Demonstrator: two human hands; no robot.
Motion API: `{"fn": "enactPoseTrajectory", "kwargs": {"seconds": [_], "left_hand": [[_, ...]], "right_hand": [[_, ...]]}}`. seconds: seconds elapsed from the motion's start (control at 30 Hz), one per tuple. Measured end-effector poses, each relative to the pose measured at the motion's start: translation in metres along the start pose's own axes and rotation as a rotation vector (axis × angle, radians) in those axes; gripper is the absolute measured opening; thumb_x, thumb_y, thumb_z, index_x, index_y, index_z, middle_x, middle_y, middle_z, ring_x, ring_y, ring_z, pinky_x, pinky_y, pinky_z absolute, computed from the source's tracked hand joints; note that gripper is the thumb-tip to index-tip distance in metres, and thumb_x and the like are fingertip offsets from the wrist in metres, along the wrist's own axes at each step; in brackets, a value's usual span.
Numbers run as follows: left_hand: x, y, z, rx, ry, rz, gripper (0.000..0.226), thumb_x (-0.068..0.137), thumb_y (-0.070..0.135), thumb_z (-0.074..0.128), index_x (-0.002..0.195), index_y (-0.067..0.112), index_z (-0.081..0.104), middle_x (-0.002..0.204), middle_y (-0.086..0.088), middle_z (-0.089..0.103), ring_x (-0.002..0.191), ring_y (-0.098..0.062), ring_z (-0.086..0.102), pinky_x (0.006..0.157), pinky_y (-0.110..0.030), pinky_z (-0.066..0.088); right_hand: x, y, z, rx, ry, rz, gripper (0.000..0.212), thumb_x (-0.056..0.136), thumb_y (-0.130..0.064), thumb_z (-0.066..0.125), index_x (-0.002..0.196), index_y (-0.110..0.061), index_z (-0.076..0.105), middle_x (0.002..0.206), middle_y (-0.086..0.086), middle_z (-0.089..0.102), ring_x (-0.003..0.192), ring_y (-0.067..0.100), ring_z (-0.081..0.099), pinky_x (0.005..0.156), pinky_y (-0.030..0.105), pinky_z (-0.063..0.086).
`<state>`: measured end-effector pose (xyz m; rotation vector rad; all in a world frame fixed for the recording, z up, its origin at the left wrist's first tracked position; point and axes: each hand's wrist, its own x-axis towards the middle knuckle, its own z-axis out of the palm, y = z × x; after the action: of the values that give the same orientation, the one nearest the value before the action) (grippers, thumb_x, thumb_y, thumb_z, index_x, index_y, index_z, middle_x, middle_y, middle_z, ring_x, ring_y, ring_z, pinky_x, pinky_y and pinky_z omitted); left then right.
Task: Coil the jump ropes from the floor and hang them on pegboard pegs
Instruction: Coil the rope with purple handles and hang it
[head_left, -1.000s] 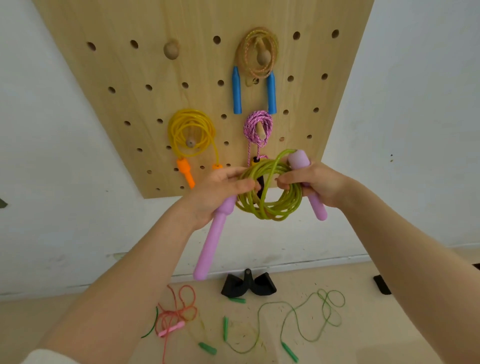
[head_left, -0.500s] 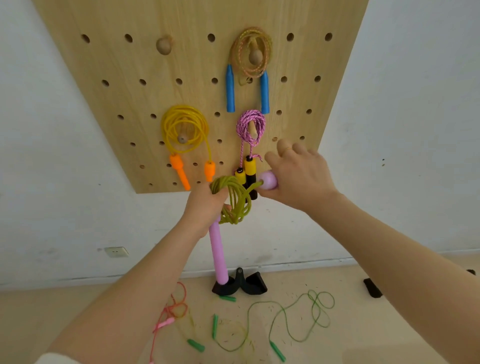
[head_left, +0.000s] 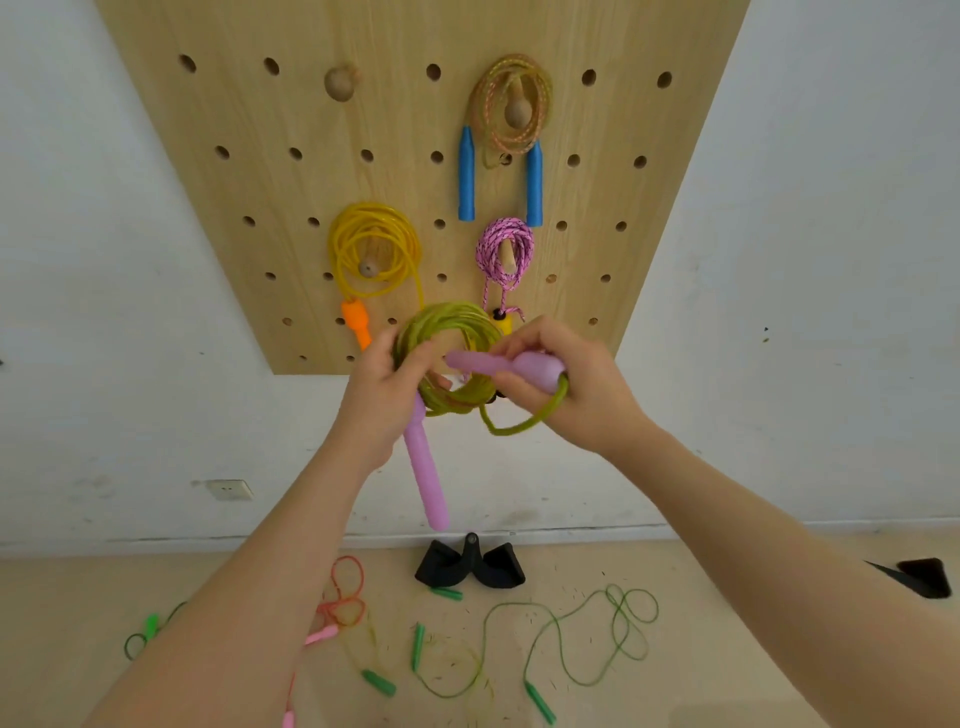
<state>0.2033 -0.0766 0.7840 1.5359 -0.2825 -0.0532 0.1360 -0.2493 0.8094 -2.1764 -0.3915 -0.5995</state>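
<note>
**Green coil held up before the pegboard**

Both arms reach forward and up. The left hand grips the green coil at its left side, one pink handle hanging below it. The right hand grasps the other pink handle, laid level across the coil just below the pegboard. Half a second ago the coil hung squashed and lower; now it is opened round, and the handle points into it.
</note>
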Motion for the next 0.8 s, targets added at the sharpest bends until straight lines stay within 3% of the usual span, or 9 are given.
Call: {"fn": "enactPoseTrajectory", "kwargs": {"seconds": [0.1, 0.2, 0.27, 0.33, 0.43, 0.5, 0.6, 0.7, 0.8], "left_hand": [[-0.013, 0.019, 0.01, 0.154, -0.207, 0.147, 0.013, 0.092, 0.017, 0.054, 0.091, 0.03, 0.056, 0.075, 0.007, 0.057, 0.066, -0.001, 0.056, 0.064, -0.024, 0.048], [-0.016, 0.027, 0.014, 0.136, -0.197, 0.189, 0.014, 0.093, 0.015, 0.054, 0.094, 0.029, 0.056, 0.074, 0.014, 0.061, 0.067, 0.003, 0.057, 0.064, -0.017, 0.047], [-0.013, 0.024, 0.004, 0.117, -0.181, 0.151, 0.007, 0.091, 0.02, 0.056, 0.095, 0.026, 0.058, 0.073, 0.014, 0.062, 0.068, -0.006, 0.061, 0.065, -0.028, 0.051], [-0.011, 0.022, -0.007, 0.144, -0.216, 0.111, 0.01, 0.087, 0.026, 0.057, 0.096, 0.023, 0.059, 0.078, 0.002, 0.061, 0.068, -0.015, 0.059, 0.065, -0.039, 0.051], [-0.009, 0.018, -0.016, 0.094, -0.257, 0.039, 0.012, 0.092, 0.014, 0.054, 0.096, 0.023, 0.06, 0.081, -0.005, 0.057, 0.067, -0.019, 0.056, 0.065, -0.032, 0.048], [-0.007, 0.017, -0.021, -0.024, -0.248, -0.045, 0.017, 0.094, 0.005, 0.046, 0.093, 0.016, 0.059, 0.073, -0.003, 0.054, 0.057, -0.016, 0.057, 0.055, -0.025, 0.049], [-0.005, 0.019, -0.023, -0.221, -0.23, -0.142, 0.019, 0.095, 0.004, 0.042, 0.092, 0.011, 0.06, 0.066, -0.001, 0.064, 0.05, -0.011, 0.06, 0.049, -0.021, 0.051], [-0.003, 0.02, -0.022, -0.215, -0.223, -0.09, 0.018, 0.093, 0.005, 0.048, 0.09, 0.016, 0.063, 0.07, 0.004, 0.069, 0.059, -0.008, 0.063, 0.055, -0.021, 0.053], [0.0, 0.023, -0.024, -0.086, -0.242, 0.019, 0.008, 0.088, 0.012, 0.056, 0.088, 0.017, 0.062, 0.07, 0.003, 0.068, 0.062, -0.011, 0.065, 0.061, -0.025, 0.054]], "right_hand": [[0.007, -0.005, 0.011, -0.283, 0.103, -0.058, 0.05, 0.08, -0.053, 0.049, 0.106, -0.01, 0.051, 0.115, 0.011, 0.054, 0.103, 0.025, 0.046, 0.088, 0.041, 0.04], [0.017, -0.025, 0.018, -0.566, 0.094, 0.0, 0.067, 0.086, -0.061, 0.033, 0.139, -0.021, 0.028, 0.15, 0.012, 0.027, 0.134, 0.029, 0.025, 0.106, 0.043, 0.023], [0.032, -0.033, 0.014, -0.789, -0.213, 0.089, 0.072, 0.089, -0.063, 0.026, 0.148, -0.024, 0.01, 0.153, 0.01, 0.024, 0.136, 0.031, 0.029, 0.106, 0.046, 0.027], [0.056, -0.034, 0.007, -0.631, -0.611, 0.34, 0.079, 0.089, -0.06, 0.04, 0.147, -0.03, -0.004, 0.146, 0.012, 0.037, 0.127, 0.033, 0.043, 0.102, 0.048, 0.04], [0.074, -0.035, -0.003, -0.434, -0.909, 0.478, 0.109, 0.078, -0.035, 0.07, 0.145, -0.031, -0.016, 0.14, 0.015, 0.044, 0.121, 0.031, 0.049, 0.1, 0.043, 0.044], [0.071, -0.032, -0.005, -0.206, -0.916, 0.436, 0.112, 0.076, -0.023, 0.074, 0.146, -0.035, -0.012, 0.143, 0.004, 0.039, 0.123, 0.022, 0.045, 0.102, 0.034, 0.042], [0.066, -0.03, -0.005, 0.152, -0.743, 0.423, 0.085, 0.078, -0.022, 0.073, 0.144, -0.033, 0.02, 0.137, -0.004, 0.043, 0.12, 0.014, 0.048, 0.101, 0.03, 0.044], [0.074, -0.022, 0.001, 0.038, -0.665, 0.423, 0.047, 0.073, -0.033, 0.076, 0.115, -0.023, 0.055, 0.104, -0.005, 0.062, 0.097, 0.012, 0.06, 0.087, 0.028, 0.052], [0.076, -0.016, 0.023, -0.4, -0.468, 0.551, 0.032, 0.075, -0.04, 0.067, 0.085, -0.012, 0.055, 0.078, 0.002, 0.056, 0.077, 0.02, 0.057, 0.066, 0.034, 0.047]]}}
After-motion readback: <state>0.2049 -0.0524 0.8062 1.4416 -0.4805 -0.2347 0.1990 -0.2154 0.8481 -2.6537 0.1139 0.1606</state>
